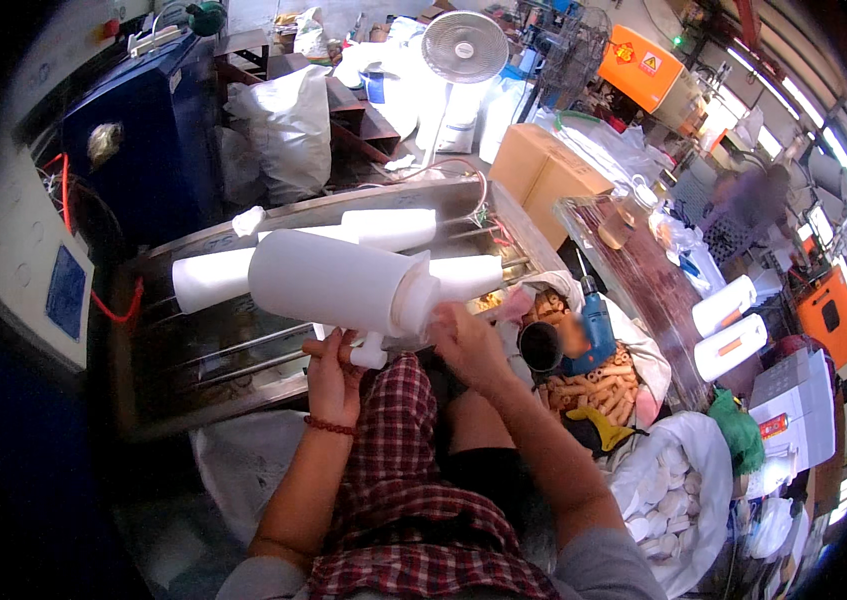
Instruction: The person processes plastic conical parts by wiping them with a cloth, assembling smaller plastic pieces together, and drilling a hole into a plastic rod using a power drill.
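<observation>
A big white plastic cylinder (328, 280), shaped like a bottle, lies tilted in front of me above a metal trough. My left hand (335, 385), with a beaded bracelet at the wrist, is closed around a short brown tube (315, 348) below the cylinder. A white fitting (370, 350) sits at the tube's right end. At the cylinder's right end, my right hand (473, 345) has its fingers curled together next to the pale rim (415, 302). What those fingers pinch is hidden.
More white cylinders (390, 229) lie on rods across the metal trough (148, 400). On my right are a sack of brown tubes (613, 385) with a blue drill (598, 325) on top, a bag of white pieces (665, 500) and a dark table (603, 245). A fan (464, 47) stands behind.
</observation>
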A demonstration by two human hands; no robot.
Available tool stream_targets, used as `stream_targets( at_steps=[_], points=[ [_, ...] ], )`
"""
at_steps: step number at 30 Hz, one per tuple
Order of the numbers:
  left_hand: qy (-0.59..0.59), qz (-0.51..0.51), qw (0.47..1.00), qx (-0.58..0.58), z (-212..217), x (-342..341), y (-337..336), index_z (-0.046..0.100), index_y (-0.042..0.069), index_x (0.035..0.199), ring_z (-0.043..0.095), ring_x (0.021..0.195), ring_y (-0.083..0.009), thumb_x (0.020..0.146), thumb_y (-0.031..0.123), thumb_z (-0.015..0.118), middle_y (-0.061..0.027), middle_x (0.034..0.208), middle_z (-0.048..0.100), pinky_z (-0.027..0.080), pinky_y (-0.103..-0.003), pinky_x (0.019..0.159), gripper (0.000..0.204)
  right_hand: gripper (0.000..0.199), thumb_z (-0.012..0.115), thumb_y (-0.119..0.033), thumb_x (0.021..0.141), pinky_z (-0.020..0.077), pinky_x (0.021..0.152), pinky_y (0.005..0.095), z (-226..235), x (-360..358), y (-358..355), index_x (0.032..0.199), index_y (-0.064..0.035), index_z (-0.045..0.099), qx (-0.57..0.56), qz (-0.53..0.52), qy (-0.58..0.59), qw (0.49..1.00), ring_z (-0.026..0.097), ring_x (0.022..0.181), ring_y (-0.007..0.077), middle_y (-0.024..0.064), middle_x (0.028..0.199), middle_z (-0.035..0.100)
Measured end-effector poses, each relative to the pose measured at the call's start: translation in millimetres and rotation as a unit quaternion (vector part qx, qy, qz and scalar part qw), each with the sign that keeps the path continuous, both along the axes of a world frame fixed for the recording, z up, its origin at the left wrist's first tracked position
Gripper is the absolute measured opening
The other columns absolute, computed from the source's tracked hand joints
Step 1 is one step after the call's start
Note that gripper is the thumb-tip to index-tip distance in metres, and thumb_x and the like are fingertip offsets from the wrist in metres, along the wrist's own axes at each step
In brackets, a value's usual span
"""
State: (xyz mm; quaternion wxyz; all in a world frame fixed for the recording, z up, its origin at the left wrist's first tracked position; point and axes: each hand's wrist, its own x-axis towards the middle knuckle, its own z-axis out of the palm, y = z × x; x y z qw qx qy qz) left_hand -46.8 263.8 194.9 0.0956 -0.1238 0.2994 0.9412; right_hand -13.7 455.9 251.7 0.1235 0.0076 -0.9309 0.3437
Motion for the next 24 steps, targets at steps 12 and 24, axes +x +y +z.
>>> stream_targets(
  at_steps=[12, 24],
  points=[
    [-0.011, 0.033, 0.994, -0.102, -20.7, -6.7, -20.4, 0.036, 0.014, 0.084, 0.054, 0.067, -0.0094, 0.082, 0.014, 0.066, 0.0012, 0.082, 0.048, 0.048, -0.023, 0.053, 0.030, 0.084, 0.072, -0.024, 0.078, 0.0508, 0.069, 0.0290, -0.6, -4.7, -35.9, 0.139, -0.0012, 0.019, -0.198, 0.022, -0.155, 0.968, 0.065, 0.081, 0.0190, 0.0178, 0.087, 0.066],
    [-0.019, -0.022, 0.982, -0.188, -10.7, -2.9, -37.5, 0.041, 0.012, 0.087, 0.056, 0.064, -0.0096, 0.082, 0.021, 0.066, -0.0009, 0.075, 0.054, 0.047, -0.020, 0.043, 0.026, 0.084, 0.070, -0.034, 0.078, 0.0537, 0.073, 0.0416, 3.6, -2.1, -36.4, 0.141, -0.0088, 0.021, 0.064, 0.045, -0.059, 0.995, 0.064, 0.092, 0.0320, 0.0223, 0.107, 0.060]
  ],
)
